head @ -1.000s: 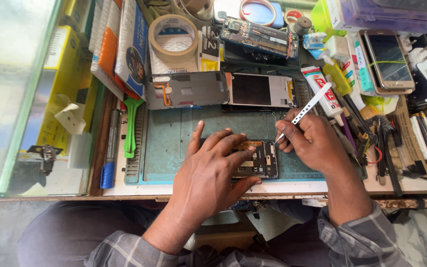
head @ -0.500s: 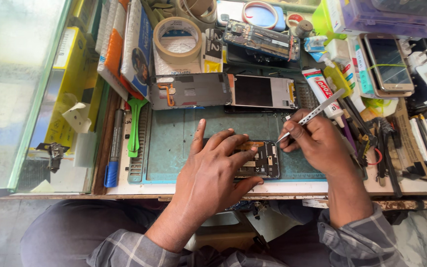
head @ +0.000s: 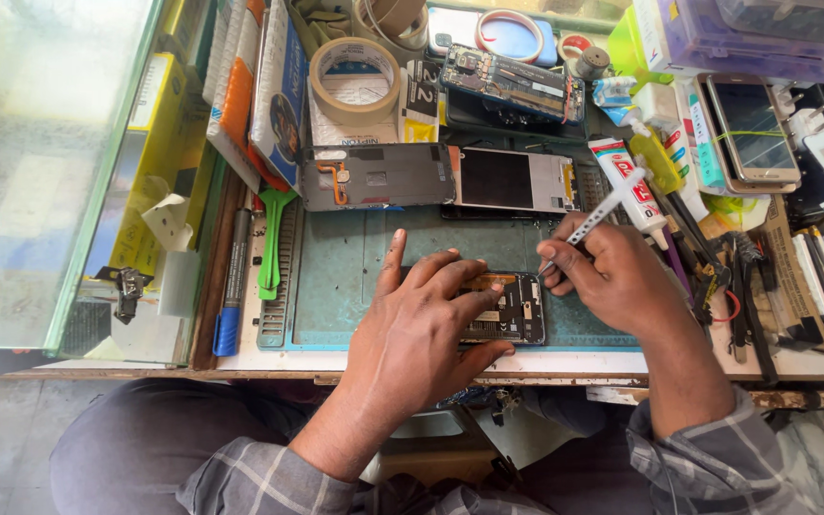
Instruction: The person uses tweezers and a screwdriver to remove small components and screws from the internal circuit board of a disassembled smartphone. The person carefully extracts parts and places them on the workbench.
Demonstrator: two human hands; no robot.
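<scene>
An opened phone body (head: pixel 512 310) with bare circuit parts lies on the green cutting mat (head: pixel 336 277) near the table's front edge. My left hand (head: pixel 422 329) rests flat over its left half, fingers spread and pressing it down. My right hand (head: pixel 617 277) grips a thin white tool (head: pixel 595 212) like a pen, its tip touching the phone's upper right corner. Just beyond, a grey phone back cover (head: pixel 376 176) and a screen panel (head: pixel 512 179) lie side by side.
A tape roll (head: pixel 355 72), a second opened phone (head: pixel 512 84), a glue tube (head: pixel 629 186), a green plastic tool (head: pixel 271 238) and a blue pen (head: pixel 231 286) crowd the table. A phone (head: pixel 753 129) and several hand tools (head: pixel 755 277) lie at the right. A glass panel (head: pixel 40 162) stands left.
My right hand has lowered the white tool a little, bringing its tip onto the phone's corner. My left hand stays on the phone.
</scene>
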